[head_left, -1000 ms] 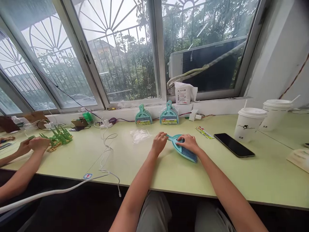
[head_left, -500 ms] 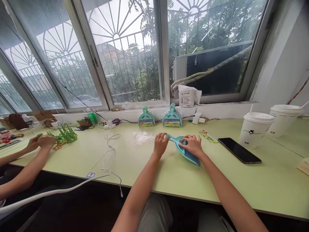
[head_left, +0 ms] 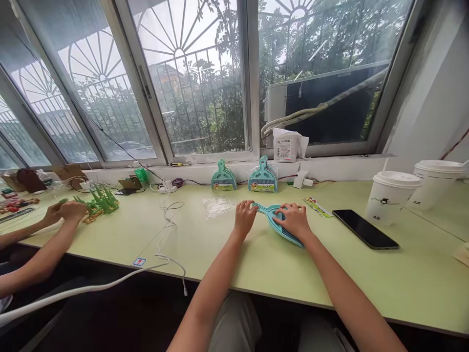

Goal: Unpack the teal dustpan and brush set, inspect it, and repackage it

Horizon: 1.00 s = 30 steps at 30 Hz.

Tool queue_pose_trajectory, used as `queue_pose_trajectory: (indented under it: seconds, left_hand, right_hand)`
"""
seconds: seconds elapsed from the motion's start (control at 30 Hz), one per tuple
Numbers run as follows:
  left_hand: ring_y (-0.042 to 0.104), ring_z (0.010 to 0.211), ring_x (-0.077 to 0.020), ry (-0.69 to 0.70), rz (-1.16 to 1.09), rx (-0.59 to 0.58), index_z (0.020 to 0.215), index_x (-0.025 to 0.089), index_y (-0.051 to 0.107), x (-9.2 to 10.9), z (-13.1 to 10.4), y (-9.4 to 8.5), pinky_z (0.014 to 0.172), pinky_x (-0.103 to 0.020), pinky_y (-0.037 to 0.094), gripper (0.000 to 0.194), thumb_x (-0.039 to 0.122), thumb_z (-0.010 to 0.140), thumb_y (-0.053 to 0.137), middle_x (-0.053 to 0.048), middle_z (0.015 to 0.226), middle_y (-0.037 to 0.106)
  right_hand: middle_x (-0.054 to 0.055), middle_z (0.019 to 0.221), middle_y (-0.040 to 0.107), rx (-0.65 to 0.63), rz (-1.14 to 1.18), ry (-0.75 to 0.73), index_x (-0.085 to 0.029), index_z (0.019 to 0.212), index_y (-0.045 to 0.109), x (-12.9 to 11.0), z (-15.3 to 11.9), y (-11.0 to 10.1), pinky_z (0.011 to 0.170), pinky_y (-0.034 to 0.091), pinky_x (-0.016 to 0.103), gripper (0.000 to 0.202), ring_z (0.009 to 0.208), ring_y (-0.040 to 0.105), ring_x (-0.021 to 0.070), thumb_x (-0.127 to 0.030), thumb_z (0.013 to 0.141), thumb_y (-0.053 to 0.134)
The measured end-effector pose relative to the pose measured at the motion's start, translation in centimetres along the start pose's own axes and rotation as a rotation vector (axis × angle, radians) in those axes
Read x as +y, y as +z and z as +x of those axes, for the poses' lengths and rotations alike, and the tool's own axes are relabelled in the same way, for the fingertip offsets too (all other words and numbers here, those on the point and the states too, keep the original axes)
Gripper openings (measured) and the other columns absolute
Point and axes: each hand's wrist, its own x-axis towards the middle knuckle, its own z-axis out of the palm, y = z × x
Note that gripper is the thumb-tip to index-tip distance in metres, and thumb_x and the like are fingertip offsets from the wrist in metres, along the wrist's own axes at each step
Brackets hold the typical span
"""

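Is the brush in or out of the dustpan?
In: the brush's bristles show within the dustpan's rim, partly under the right hand.

Daylight through windows [head_left: 198,98]; stretched edges

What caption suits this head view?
Left fingers grip a teal dustpan's handle, right fingers on its body, a phone nearby.

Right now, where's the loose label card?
Head view, right of centre: the label card lies on the table between the right hand and the black phone.
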Motion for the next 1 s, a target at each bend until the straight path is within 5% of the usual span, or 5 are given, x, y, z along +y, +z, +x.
queue_pose_trajectory:
  seconds: [0.3,0.6,0.77,0.93,1.0]
  left_hand:
    - [0.055,0.107,-0.0232,-0.053,-0.055,-0.036,0.095,0.024,0.067,-0.1,-0.2,0.4,0.089,-0.039,0.043,0.017,0.013,0.085,0.059,-0.006,0.111,0.064]
    - [0.052,0.112,-0.0255,-0.152,-0.248,-0.085,0.114,0.024,0.060,0.1,0.1,-0.2,0.095,-0.043,0.039,0.032,0.010,0.086,0.053,-0.009,0.115,0.062]
    - [0.049,0.119,-0.0242,-0.473,-0.763,0.020,0.143,0.023,0.029,0.7,0.8,-0.5,0.099,-0.042,0.040,0.061,0.028,0.088,0.054,-0.014,0.131,0.051]
    - [0.061,0.099,-0.0220,-0.689,-1.562,-0.694,0.135,0.022,0.041,2.8,1.1,0.0,0.086,-0.040,0.049,0.058,0.053,0.087,0.050,-0.013,0.114,0.061]
    - [0.062,0.096,-0.0218,-0.669,-1.623,-0.825,0.128,0.022,0.047,3.4,0.9,0.3,0.083,-0.037,0.049,0.060,0.049,0.077,0.065,-0.010,0.110,0.063]
  right_hand:
    - [0.000,0.075,0.066,-0.258,0.220,0.031,-0.027,0.091,0.067,0.1,0.3,-0.5,0.060,0.035,0.027,0.031,0.073,0.061,0.0176,-0.052,0.083,0.053]
    - [-0.001,0.069,0.063,-0.225,0.288,0.082,-0.025,0.084,0.067,-0.1,0.4,0.3,0.056,0.031,0.025,0.030,0.066,0.058,0.0161,-0.053,0.077,0.058]
    - [-0.002,0.064,0.058,-0.097,0.367,0.174,-0.024,0.084,0.066,-0.3,0.5,1.3,0.056,0.032,0.025,0.031,0.062,0.056,0.0152,-0.053,0.078,0.058]
    - [-0.001,0.065,0.059,0.089,0.338,0.370,-0.023,0.088,0.066,-0.8,0.6,1.5,0.056,0.033,0.027,0.032,0.062,0.056,0.0171,-0.052,0.081,0.054]
    - [0.001,0.068,0.062,0.121,0.336,0.381,-0.022,0.090,0.067,-0.5,0.9,1.4,0.061,0.038,0.028,0.032,0.066,0.057,0.0185,-0.050,0.084,0.050]
